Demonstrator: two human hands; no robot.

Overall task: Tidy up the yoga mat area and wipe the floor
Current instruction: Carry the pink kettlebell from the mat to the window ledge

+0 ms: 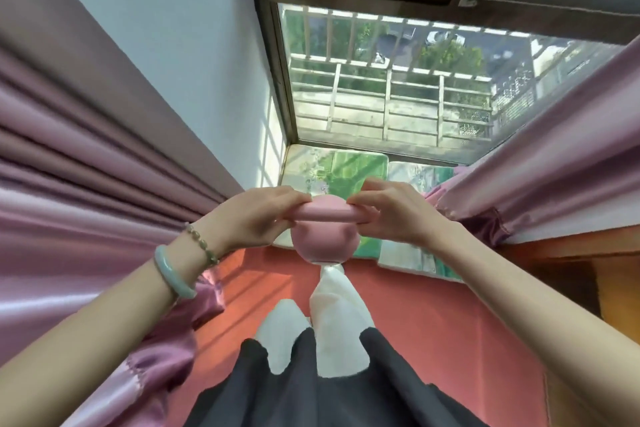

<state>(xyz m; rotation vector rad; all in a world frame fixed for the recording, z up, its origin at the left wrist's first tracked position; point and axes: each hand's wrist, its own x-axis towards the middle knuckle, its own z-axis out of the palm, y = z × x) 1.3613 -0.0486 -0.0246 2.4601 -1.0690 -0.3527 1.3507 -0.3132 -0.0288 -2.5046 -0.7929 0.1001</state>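
A pink kettlebell (323,240) hangs in front of me, just above my white-socked feet. My left hand (258,215) grips the left end of its handle and my right hand (391,213) grips the right end, fingers curled over the bar. Beneath me lies the coral-pink yoga mat (433,315). The kettlebell's round body is over the mat's far edge, partly covering the green cushion behind it.
Two green floral cushions (339,166) lie on the window ledge ahead, below a large window (391,87). Mauve curtains hang at the left (86,184) and right (540,184). A wooden surface (595,274) shows at the right. White wall stands at left.
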